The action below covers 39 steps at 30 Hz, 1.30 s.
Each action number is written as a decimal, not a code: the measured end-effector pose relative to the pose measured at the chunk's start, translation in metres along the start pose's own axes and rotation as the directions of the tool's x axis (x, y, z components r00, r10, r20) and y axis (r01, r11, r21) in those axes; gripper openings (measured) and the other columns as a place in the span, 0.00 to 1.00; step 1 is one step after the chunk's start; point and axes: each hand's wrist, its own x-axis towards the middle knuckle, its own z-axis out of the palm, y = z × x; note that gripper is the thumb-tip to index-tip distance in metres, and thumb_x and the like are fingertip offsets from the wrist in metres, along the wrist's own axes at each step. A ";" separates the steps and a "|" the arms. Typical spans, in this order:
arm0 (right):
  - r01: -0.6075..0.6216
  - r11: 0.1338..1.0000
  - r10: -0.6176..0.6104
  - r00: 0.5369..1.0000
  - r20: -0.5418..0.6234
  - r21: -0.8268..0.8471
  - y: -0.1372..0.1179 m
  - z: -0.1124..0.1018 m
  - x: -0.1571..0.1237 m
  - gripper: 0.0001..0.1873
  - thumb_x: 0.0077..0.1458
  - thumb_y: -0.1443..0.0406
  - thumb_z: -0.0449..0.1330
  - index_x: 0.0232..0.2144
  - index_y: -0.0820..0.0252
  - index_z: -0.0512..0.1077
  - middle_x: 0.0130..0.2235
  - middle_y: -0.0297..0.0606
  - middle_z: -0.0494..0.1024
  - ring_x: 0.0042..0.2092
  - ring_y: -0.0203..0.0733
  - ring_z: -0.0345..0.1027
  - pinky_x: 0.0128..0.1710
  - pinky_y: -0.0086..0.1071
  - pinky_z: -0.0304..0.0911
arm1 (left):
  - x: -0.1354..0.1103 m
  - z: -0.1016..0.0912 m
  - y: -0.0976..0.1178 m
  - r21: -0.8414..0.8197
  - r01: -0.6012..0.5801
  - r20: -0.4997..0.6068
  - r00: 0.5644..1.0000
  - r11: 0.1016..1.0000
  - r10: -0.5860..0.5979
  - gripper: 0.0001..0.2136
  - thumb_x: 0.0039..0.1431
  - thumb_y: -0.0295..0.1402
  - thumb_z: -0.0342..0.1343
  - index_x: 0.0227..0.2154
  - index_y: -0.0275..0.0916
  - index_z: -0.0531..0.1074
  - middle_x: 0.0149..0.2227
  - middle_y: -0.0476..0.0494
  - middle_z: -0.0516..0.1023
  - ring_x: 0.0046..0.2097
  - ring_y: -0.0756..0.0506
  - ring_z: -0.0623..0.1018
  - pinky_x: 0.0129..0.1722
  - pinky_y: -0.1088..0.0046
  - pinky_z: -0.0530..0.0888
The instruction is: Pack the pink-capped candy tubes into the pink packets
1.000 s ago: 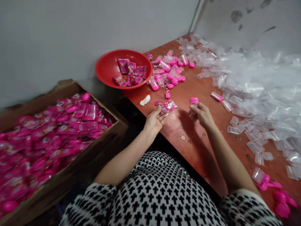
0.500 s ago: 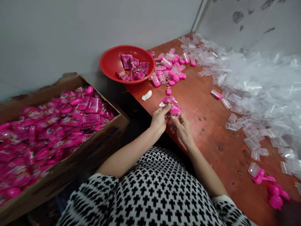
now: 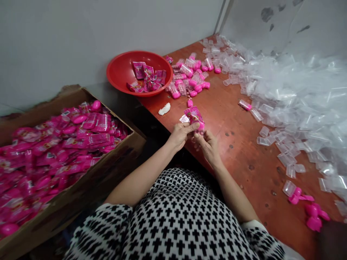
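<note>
Near the table's front edge, both of my hands meet around a pink printed packet (image 3: 194,112). My left hand (image 3: 180,136) pinches it from the left, thumb on top. My right hand (image 3: 210,145) is closed on the lower end of a small container with a bright pink cap (image 3: 201,126), which lies against or inside the packet; I cannot tell which. Pink beads show at its lower end, partly covered by my fingers. A small silvery label-like piece (image 3: 184,118) sticks out at the packet's left. Just beyond stands another pink-capped piece (image 3: 190,103).
A red bowl (image 3: 114,77) with several pink packets sits at the table corner. Filled pink-capped containers (image 3: 186,70) lie beside it. Clear plastic tubes (image 3: 298,97) heap up on the right. A cardboard box (image 3: 119,153) of pink packages stands left. White crumpled material (image 3: 164,109) lies near the edge.
The capped container in my right hand has shifted under my left thumb, and more of the packet's printed face shows above. The whole view has moved slightly.
</note>
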 end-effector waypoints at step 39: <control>-0.108 0.896 0.152 0.986 -0.069 0.430 0.004 0.000 0.005 0.22 0.33 0.56 0.73 0.25 0.56 0.66 0.20 0.27 0.75 0.20 0.32 0.69 0.21 0.25 0.69 | -0.016 -0.006 -0.010 0.038 0.126 0.050 0.990 0.991 -0.128 0.14 0.36 0.35 0.71 0.23 0.29 0.77 0.23 0.45 0.77 0.26 0.52 0.75 0.33 0.74 0.74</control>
